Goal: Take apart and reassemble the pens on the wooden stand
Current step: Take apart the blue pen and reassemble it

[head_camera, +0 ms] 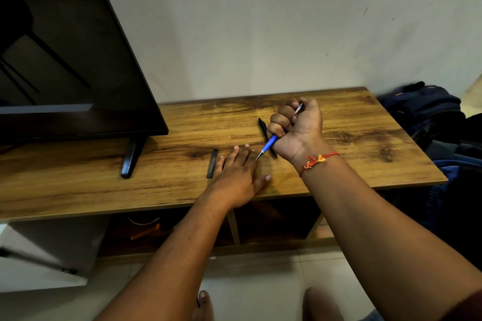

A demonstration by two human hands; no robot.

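Blue pen (270,144): clamped in right hand (297,128) fist, over wooden stand (339,164) right of centre.
Axis: tip near-left, chrome clicker far-right.
Tip: just beside left hand (240,172) fingers.
Left hand: flat, fingers spread, holding nothing.
Look: blue barrel, metal cone tip.
Black pen (264,129): lying behind fist.
Black cap (212,163): left of left hand.

The right hand (294,128) is closed in a fist around a blue pen (270,144), its metal tip pointing toward seven o'clock and its silver end poking out above the knuckles. The left hand (238,177) lies flat, fingers spread, on the wooden counter (78,185). A black pen (263,126) lies partly hidden behind the fist. A short black pen part (212,163) rests just beside the left hand's fingers at nine o'clock. A television (65,47) stands at the counter's ten o'clock.
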